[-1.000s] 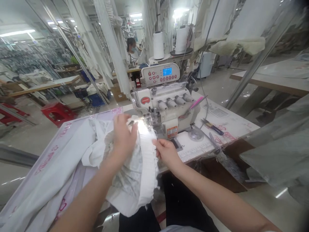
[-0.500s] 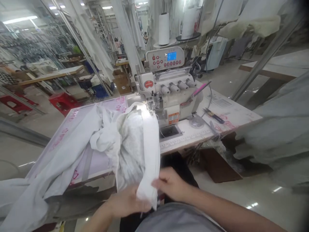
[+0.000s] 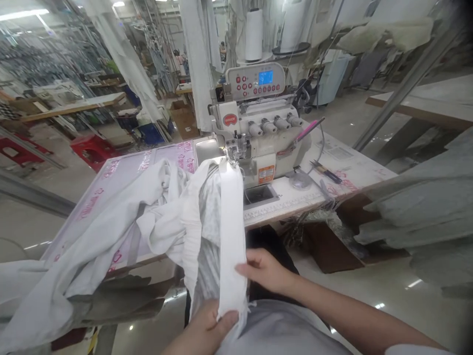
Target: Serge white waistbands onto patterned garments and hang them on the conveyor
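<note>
A wide white elastic band (image 3: 232, 222) runs from under the presser foot of an overlock sewing machine (image 3: 264, 133) down toward my body. Beside it hangs the gathered edge of a white garment (image 3: 166, 222), whose fabric spreads over the table to the left. My left hand (image 3: 210, 325) is closed on the band's lower end, with the thumb on top. Higher up, my right hand (image 3: 262, 268) pinches the band's right edge between thumb and fingers.
Thread snips (image 3: 327, 172) lie on the table right of the machine. Cones of white thread (image 3: 254, 35) stand behind it. A red stool (image 3: 92, 150) is on the floor at left. Pale cloth (image 3: 424, 212) hangs at right, and a brown carton (image 3: 332, 246) sits under the table.
My left hand has moved lower, and the band now hangs straighter and flatter. The garment's gathered edge has opened apart from the band. My right hand stays at the band's edge, slightly higher.
</note>
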The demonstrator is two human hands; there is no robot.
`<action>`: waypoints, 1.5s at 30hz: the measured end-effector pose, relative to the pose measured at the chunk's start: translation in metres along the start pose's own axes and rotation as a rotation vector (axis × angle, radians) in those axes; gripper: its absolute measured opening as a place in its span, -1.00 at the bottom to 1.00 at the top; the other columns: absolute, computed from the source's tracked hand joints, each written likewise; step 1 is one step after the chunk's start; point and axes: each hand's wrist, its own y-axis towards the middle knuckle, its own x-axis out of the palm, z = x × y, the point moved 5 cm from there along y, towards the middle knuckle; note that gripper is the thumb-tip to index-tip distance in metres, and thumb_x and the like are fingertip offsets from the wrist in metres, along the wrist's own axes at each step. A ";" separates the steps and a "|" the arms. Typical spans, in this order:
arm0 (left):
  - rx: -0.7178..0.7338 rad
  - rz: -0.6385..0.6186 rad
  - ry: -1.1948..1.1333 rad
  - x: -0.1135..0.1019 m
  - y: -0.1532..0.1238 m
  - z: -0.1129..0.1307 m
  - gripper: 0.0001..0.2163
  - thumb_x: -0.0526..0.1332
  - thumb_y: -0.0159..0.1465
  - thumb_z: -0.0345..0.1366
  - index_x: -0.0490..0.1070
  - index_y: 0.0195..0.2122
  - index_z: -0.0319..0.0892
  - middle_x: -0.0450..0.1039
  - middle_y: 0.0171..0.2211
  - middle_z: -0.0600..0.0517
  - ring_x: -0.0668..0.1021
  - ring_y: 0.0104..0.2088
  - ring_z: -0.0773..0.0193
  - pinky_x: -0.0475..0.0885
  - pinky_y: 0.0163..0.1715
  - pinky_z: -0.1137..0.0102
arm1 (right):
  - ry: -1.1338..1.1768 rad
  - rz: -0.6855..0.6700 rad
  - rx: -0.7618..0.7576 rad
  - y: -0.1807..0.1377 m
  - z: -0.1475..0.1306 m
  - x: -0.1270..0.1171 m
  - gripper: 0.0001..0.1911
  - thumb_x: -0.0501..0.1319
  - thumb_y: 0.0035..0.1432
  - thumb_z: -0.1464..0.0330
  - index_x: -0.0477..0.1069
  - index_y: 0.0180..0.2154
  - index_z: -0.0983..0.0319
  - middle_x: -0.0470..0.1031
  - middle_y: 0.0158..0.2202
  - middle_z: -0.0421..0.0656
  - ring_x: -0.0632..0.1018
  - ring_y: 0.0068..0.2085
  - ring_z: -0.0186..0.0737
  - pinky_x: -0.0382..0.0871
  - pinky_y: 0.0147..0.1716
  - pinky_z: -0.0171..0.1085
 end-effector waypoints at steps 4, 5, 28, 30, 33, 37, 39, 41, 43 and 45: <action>-0.020 -0.143 0.067 -0.002 -0.006 0.006 -0.71 0.05 0.17 -0.07 0.38 -0.25 -0.14 0.40 -0.22 0.05 0.39 -0.16 0.16 0.25 -0.11 0.37 | 0.132 -0.088 0.093 0.013 0.001 -0.001 -0.66 0.16 0.00 0.14 0.23 -0.51 0.30 0.13 -0.65 -0.31 0.11 -0.66 -0.50 -0.05 -0.70 -0.45; -0.012 -0.156 0.066 -0.006 -0.007 0.009 -0.72 0.06 0.16 -0.08 0.38 -0.24 -0.14 0.39 -0.21 0.06 0.38 -0.15 0.17 0.24 -0.10 0.37 | 0.108 -0.113 0.091 0.014 0.001 0.000 -0.65 0.14 0.02 0.15 0.22 -0.55 0.31 0.11 -0.67 -0.31 0.11 -0.66 -0.50 -0.04 -0.70 -0.45; 0.246 0.786 0.087 -0.157 0.044 0.080 -0.68 -0.01 0.18 -0.03 0.35 -0.34 -0.18 0.38 -0.43 0.06 0.42 -0.32 0.23 0.28 -0.29 0.42 | -0.155 -0.036 -0.092 0.007 -0.041 0.007 -0.64 -0.01 0.17 0.27 0.37 -0.50 0.36 0.32 -0.56 -0.18 0.34 -0.50 -0.35 0.22 -0.48 -0.40; 0.242 0.837 0.004 -0.158 0.043 0.086 -0.68 0.01 0.17 -0.03 0.35 -0.31 -0.18 0.38 -0.44 0.07 0.42 -0.31 0.24 0.28 -0.30 0.43 | -0.201 0.016 -0.085 0.011 -0.040 0.002 -0.65 0.00 0.16 0.26 0.38 -0.49 0.37 0.31 -0.55 -0.18 0.33 -0.49 -0.34 0.22 -0.46 -0.39; 0.273 0.931 0.029 -0.161 0.043 0.099 -0.70 0.03 0.17 -0.03 0.32 -0.42 -0.18 0.30 -0.52 0.11 0.38 -0.39 0.30 0.25 -0.36 0.47 | -0.232 0.048 -0.074 0.021 -0.042 -0.008 -0.65 0.02 0.15 0.25 0.39 -0.47 0.36 0.31 -0.54 -0.19 0.31 -0.47 -0.34 0.21 -0.43 -0.39; 0.338 0.967 0.106 -0.170 0.046 0.116 -0.70 0.00 0.20 -0.06 0.24 -0.50 -0.18 0.23 -0.56 0.15 0.31 -0.48 0.39 0.20 -0.44 0.51 | -0.204 0.053 -0.068 0.034 -0.048 -0.021 -0.68 0.04 0.14 0.25 0.31 -0.53 0.34 0.19 -0.61 -0.26 0.22 -0.54 -0.42 0.15 -0.50 -0.41; 0.348 1.006 0.160 -0.179 0.050 0.124 -0.69 -0.02 0.21 -0.07 0.19 -0.53 -0.19 0.16 -0.61 0.16 0.27 -0.52 0.41 0.16 -0.49 0.52 | -0.208 0.071 -0.057 0.041 -0.049 -0.028 -0.67 0.06 0.12 0.24 0.25 -0.58 0.32 0.11 -0.65 -0.29 0.16 -0.59 -0.45 0.09 -0.56 -0.42; 0.367 1.042 0.229 -0.190 0.057 0.135 -0.68 -0.03 0.22 -0.09 0.14 -0.57 -0.20 0.08 -0.64 0.16 0.23 -0.55 0.41 0.13 -0.52 0.51 | -0.204 0.081 -0.040 0.050 -0.050 -0.035 -0.65 0.07 0.11 0.22 0.19 -0.61 0.30 0.09 -0.67 -0.30 0.14 -0.61 -0.46 0.04 -0.59 -0.42; 0.403 1.065 0.291 -0.200 0.065 0.147 -0.69 -0.04 0.23 -0.12 0.14 -0.57 -0.19 0.06 -0.64 0.15 0.22 -0.56 0.40 0.13 -0.53 0.49 | -0.196 0.088 -0.025 0.062 -0.053 -0.043 -0.63 0.09 0.08 0.19 0.16 -0.61 0.29 0.09 -0.68 -0.30 0.14 -0.62 -0.46 0.01 -0.62 -0.41; 0.457 1.128 0.373 -0.205 0.068 0.159 -0.74 -0.04 0.23 -0.19 0.19 -0.53 -0.19 0.13 -0.61 0.13 0.27 -0.52 0.36 0.18 -0.48 0.47 | -0.185 0.103 -0.017 0.075 -0.057 -0.053 -0.62 0.10 0.06 0.15 0.16 -0.60 0.29 0.09 -0.68 -0.30 0.14 -0.63 -0.46 -0.01 -0.63 -0.41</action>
